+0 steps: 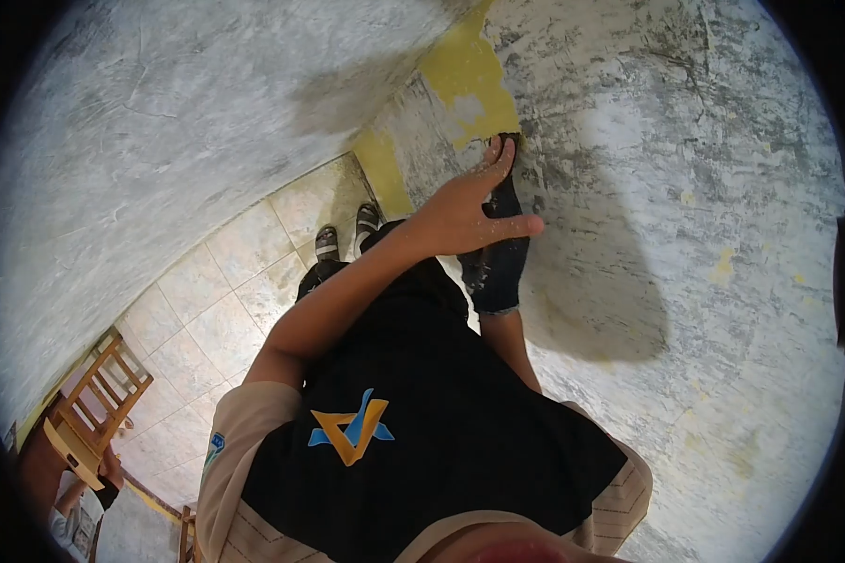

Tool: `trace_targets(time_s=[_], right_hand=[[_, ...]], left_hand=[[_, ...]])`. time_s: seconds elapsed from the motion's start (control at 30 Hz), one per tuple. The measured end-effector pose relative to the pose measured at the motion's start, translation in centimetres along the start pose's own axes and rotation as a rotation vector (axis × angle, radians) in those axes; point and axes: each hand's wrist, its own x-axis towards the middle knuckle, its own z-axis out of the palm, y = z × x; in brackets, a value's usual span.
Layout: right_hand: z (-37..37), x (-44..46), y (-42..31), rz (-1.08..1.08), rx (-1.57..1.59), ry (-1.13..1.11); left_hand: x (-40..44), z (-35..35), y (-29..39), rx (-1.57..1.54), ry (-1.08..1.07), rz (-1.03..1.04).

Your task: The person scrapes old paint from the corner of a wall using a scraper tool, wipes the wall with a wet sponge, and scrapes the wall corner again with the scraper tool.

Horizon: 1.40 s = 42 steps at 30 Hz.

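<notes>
My left hand point(469, 211) is bare and reaches across my body, thumb spread away from the fingers. Its fingertips lie against the upper end of a dark, frayed cloth covering point(505, 267) with pale specks. That covering encloses my right hand and wrist, leaving bare forearm point(505, 340) below its ragged edge. The fingers of my right hand are hidden inside it and behind my left hand. Both hands are close to the patchy grey-and-white wall point(723, 188), near the corner, where yellow paint point(469, 80) shows. Whether the covering touches the wall, I cannot tell.
Another wall point(188, 94) rises on the left and meets the first at the corner. Sandalled feet point(347, 230) stand on pale floor tiles point(225, 319). A wooden chair point(103, 389) is at lower left, with another person point(75, 516) partly visible beside it.
</notes>
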Motion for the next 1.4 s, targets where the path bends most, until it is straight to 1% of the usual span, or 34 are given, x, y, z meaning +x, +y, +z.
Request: trace_targets(time_s=[0.07,0.1,0.2,0.23,0.27,0.33,0.37,0.4,0.43,0.47,0.5,0.53,0.57,0.6,0.63,0.7,0.73,0.8,0.83,0.9,0.93,1.0,1.03,1.1,1.13,1.2,1.33,1.37,1.4], right_hand=[[0.4,0.4,0.1,-0.174,-0.28,-0.012],[0.3,0.1,0.0,-0.167,-0.281,-0.02],[-0.6,0.6,0.6,0.264,0.285,0.054],[-1.2,0.6,0.7,0.317,0.578,-0.022],[-1.5,0.4,0.8,0.325,0.577,-0.027],[-0.8,0.5,0.5,0.205,0.152,-0.007],[-0.1,0.5,-1.4,0.174,0.082,-0.009],[0.1,0.7,-0.9,0.168,0.098,-0.017],[0.5,1.2,-0.6,0.232,0.189,-0.038],[0.8,1.3,-0.6,0.298,0.277,-0.06],[0.8,1.1,-0.8,0.44,0.364,-0.11],[1.2,1.0,-0.6,0.437,0.369,-0.128],[1.7,1.0,-0.1,0.327,0.279,-0.236],[2.2,0.8,0.5,0.217,0.19,-0.34],[2.6,0.6,1.2,0.215,0.199,-0.354],[3.3,0.4,2.5,0.684,0.984,-0.389],[3.6,0.3,2.3,0.684,0.986,-0.403],[4.1,-0.1,1.9,0.119,-0.102,-0.542],[4.5,-0.1,2.2,0.115,-0.101,-0.55],[5.2,-0.1,3.2,0.228,-0.002,-0.533],[5.8,0.0,2.4,0.227,-0.003,-0.543],[7.1,0.1,0.0,0.782,1.127,-0.333],[6.9,0.2,0.9,0.786,1.124,-0.338],[5.9,0.4,3.2,0.129,0.0,-0.56],[5.9,0.6,3.1,0.129,-0.002,-0.561],[6.0,1.2,3.3,0.609,1.128,-0.605],[5.7,1.7,2.0,0.684,1.186,-0.52],[5.0,1.9,2.3,0.639,1.089,-0.466],[4.3,2.1,2.8,0.603,0.995,-0.425]], left_hand=[[-0.1,0.1,0.1,-0.015,0.021,-0.021],[-0.5,0.8,0.3,-0.002,0.0,-0.024],[-0.4,0.6,0.1,0.011,-0.005,-0.012],[-0.6,0.5,-0.3,0.001,-0.004,-0.013],[-1.0,0.4,-0.7,-0.002,0.001,-0.021],[-2.2,-0.6,-1.4,-0.097,0.002,0.057],[-3.2,-1.0,-1.4,-0.08,0.008,0.054],[-4.4,-1.3,-1.3,0.068,0.17,0.042],[-5.3,-1.6,-1.3,0.215,0.331,0.03],[-6.0,-2.1,-1.5,0.226,0.336,0.028],[-6.4,-2.6,-1.7,0.382,0.408,0.068],[-6.7,-3.1,-1.8,0.542,0.483,0.109],[-6.9,-3.7,-1.9,0.557,0.497,0.104],[-7.0,-4.1,-2.0,0.739,0.472,0.087],[-7.3,-4.4,-2.0,0.919,0.441,0.068],[-7.7,-4.9,-2.0,0.978,0.45,0.03],[-8.0,-5.1,-2.0,1.027,0.449,0.001],[-8.6,-5.4,-2.2,1.016,0.486,-0.015],[-8.8,-5.4,-2.3,0.995,0.512,-0.028],[-9.1,-5.2,-2.4,0.967,0.548,-0.061],[-9.2,-5.2,-2.5,0.938,0.577,-0.091],[-9.4,-5.2,-3.1,0.938,0.572,-0.137],[-9.4,-5.2,-3.3,0.935,0.558,-0.177],[-9.4,-5.2,-3.1,0.942,0.563,-0.188],[-9.4,-5.2,-3.0,0.95,0.564,-0.198],[-9.1,-4.9,-3.1,0.956,0.565,-0.202],[-8.0,-4.0,-4.3,0.963,0.566,-0.217],[-7.6,-3.9,-5.1,0.965,0.571,-0.222],[-7.2,-4.1,-6.2,0.939,0.551,-0.269]])
